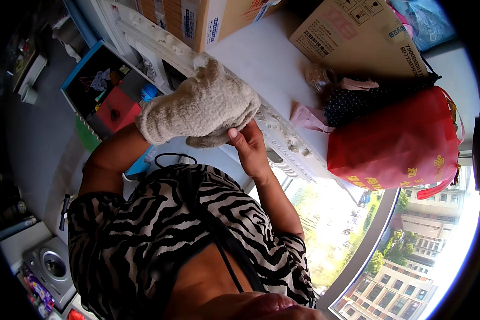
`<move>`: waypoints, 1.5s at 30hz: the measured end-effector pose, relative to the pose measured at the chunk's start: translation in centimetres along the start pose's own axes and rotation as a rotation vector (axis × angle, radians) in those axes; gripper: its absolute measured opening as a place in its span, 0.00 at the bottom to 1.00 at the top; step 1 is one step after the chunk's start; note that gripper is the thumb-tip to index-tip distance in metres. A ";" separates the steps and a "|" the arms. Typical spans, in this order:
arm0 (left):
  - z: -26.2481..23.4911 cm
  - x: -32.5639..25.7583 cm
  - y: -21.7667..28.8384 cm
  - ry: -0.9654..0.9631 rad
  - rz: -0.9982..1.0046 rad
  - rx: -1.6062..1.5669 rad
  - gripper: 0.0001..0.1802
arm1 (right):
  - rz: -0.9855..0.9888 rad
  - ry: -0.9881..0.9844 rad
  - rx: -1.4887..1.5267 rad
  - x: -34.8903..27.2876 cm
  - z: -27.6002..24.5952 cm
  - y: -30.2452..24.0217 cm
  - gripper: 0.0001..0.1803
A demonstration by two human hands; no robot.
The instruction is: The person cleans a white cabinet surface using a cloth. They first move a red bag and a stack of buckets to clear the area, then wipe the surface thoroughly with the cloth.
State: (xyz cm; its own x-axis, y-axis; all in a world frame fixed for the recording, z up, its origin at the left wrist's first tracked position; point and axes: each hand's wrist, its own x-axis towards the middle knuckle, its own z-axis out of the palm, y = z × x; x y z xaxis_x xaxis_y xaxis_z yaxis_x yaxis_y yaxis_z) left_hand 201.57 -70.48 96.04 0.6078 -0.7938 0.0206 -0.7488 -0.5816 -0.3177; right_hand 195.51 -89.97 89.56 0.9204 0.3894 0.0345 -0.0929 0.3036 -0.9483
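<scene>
The mitt (202, 106), beige and fluffy, is up in the air in front of the person's striped top (178, 234), just where the carved edge of the table runs behind it.

Over on the far left I see a washer (53, 265); nearer stands an open case (82, 64) with a blue rim, a red box (118, 109) inside. The left forearm (114, 152) rises past it and goes straight into the mitt's cuff. That hand is wholly covered, so I cannot tell whether its fingers are spread or curled. The mitt's long axis runs on from that wrist, rightward and slightly up, with a lump rising from its upper side.

At its lower right end the right hand (254, 154) meets it, thumb in front and the other fingers partly hidden behind, pinching the edge. So the mitt lies left of and above these fingers; the left hand, inside it, is the nearer.

Further right, the table (258, 50) shows a white strip between one carton (170, 18) and another (346, 40). Whether the mitt touches the carved edge I cannot tell. The red bag (392, 141) sits well apart, above the bright window (330, 234). The freest room looks to be below the mitt, toward the striped top.
</scene>
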 end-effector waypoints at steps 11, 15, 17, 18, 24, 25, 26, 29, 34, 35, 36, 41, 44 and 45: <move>12.3 -7.9 -4.6 -0.403 -0.164 -1.392 0.26 | -0.176 0.296 0.365 0.2 -2.7 -7.2 0.21; 13.7 -10.0 -3.8 0.072 -0.330 -1.837 0.19 | -0.293 0.367 0.167 5.3 -2.1 -11.4 0.20; 14.6 -10.9 -3.6 0.098 -0.402 -1.843 0.19 | -0.452 0.433 0.048 9.2 -0.8 -15.4 0.18; 15.1 -11.3 -3.3 0.124 -0.468 -1.848 0.19 | -0.591 0.520 -0.080 11.5 0.1 -16.9 0.16; 17.0 -14.1 -3.6 0.101 -0.550 -1.863 0.19 | -1.099 0.877 -1.353 24.6 -4.5 -16.4 0.14; 17.3 -14.7 -3.8 0.096 -0.579 -1.866 0.20 | -1.187 0.830 -1.369 27.5 -4.8 -14.3 0.14; 17.4 -15.2 -4.0 0.088 -0.629 -1.865 0.20 | -1.010 0.809 -1.328 29.7 -6.2 -12.3 0.15; 18.1 -16.6 -4.5 0.137 -0.670 -1.861 0.19 | -0.644 0.849 -1.192 35.9 -13.7 -8.1 0.16; 19.6 -18.4 -5.5 0.093 -0.724 -1.878 0.21 | -0.612 0.811 -1.281 41.1 -21.8 -7.6 0.30; 19.1 -18.4 -5.7 0.066 -0.740 -1.871 0.21 | -0.494 0.832 -1.351 42.1 -24.6 -7.5 0.29; 19.2 -19.2 -5.6 0.063 -0.784 -1.874 0.22 | -0.408 0.808 -1.388 43.3 -24.5 -6.5 0.29; 21.3 -21.3 -4.3 0.061 -0.815 -1.937 0.23 | -0.101 0.730 -1.524 44.6 -24.7 -5.4 0.26; 21.6 -21.9 -3.6 0.075 -0.817 -1.956 0.22 | 0.011 0.641 -1.560 43.8 -24.2 -5.3 0.25; 21.4 -21.8 -3.6 0.069 -0.812 -1.962 0.22 | 0.044 0.604 -1.577 43.7 -24.1 -5.0 0.25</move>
State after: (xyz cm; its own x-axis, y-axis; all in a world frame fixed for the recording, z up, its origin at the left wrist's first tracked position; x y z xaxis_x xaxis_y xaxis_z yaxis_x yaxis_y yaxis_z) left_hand 196.61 -47.26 76.48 0.8841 -0.3090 -0.3506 0.3499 -0.0595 0.9349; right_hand 245.30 -95.42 88.19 0.9656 -0.1046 0.2380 -0.0220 -0.9450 -0.3263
